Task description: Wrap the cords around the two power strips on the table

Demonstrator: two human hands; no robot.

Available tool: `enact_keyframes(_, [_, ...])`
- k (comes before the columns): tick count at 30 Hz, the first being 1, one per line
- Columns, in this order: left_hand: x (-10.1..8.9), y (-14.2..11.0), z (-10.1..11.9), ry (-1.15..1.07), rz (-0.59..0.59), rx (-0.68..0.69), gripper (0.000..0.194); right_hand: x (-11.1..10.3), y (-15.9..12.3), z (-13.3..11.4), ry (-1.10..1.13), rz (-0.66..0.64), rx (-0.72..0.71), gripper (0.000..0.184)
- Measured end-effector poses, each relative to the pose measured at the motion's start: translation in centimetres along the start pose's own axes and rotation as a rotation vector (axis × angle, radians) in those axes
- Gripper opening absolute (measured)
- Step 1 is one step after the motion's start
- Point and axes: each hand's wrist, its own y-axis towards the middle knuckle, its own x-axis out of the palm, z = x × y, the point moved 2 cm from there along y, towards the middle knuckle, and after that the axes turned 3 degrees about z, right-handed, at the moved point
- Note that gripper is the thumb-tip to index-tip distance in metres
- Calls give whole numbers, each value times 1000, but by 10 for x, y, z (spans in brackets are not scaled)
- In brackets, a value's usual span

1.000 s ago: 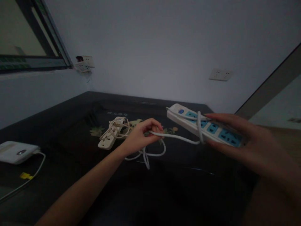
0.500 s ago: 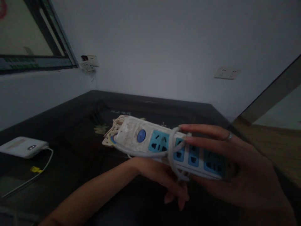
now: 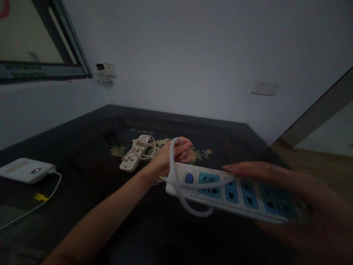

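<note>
A white power strip (image 3: 239,198) with blue sockets and a blue round switch is held tilted above the dark tabletop. My right hand (image 3: 317,206) is closed around its right end, thumb and fingers on opposite edges. Its thick white cable (image 3: 190,210) loops loosely around the switch end, and a cut end with coloured wire shows at the left. My left hand (image 3: 176,154) is just beyond that end, fingers curled at the top of the cable loop. Behind my left wrist lies a second white power strip (image 3: 135,154), wrapped in its own thin cord.
On the left of the dark glossy table (image 3: 82,136) lies a white box-shaped device (image 3: 26,170) with a white cable bearing a yellow tag (image 3: 41,197). Wall sockets (image 3: 266,88) are above the table's back edge. A window (image 3: 35,40) is at upper left.
My left hand has come from beneath the power strip to beyond its switch end, taking the cable loop leftward. The strip has moved right and down, uncovering the second strip.
</note>
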Motion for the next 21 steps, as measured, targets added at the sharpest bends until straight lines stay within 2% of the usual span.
enact_keyframes(2, [-2,2,2,-6,93,54,25,-7,-4,11,-72,2,30,61])
enact_keyframes(4, [-2,2,-2,35,166,115,24,-16,-7,23,-162,88,94,56])
enact_keyframes(7, [4,-1,-10,218,124,236,28,-27,-10,37,-264,272,234,52])
enact_keyframes(9, [8,-6,-15,437,57,341,39,-30,-10,41,-245,411,342,53])
enact_keyframes(11, [12,-11,-19,717,-36,454,43,-29,-6,40,-137,585,416,55])
enact_keyframes(13, [17,-16,-25,1000,-227,545,34,-25,-1,36,2,760,408,56])
enact_keyframes(15, [22,-21,-32,1237,-463,566,35,-20,5,28,109,897,325,56])
enact_keyframes(17, [24,-24,-38,1402,-624,549,48,-15,11,21,169,953,245,56])
enact_keyframes(18, [25,-25,-40,1468,-657,545,55,-14,12,18,178,965,220,56])
enact_keyframes(21, [27,-27,-39,1631,-636,559,62,-9,13,13,143,958,208,53])
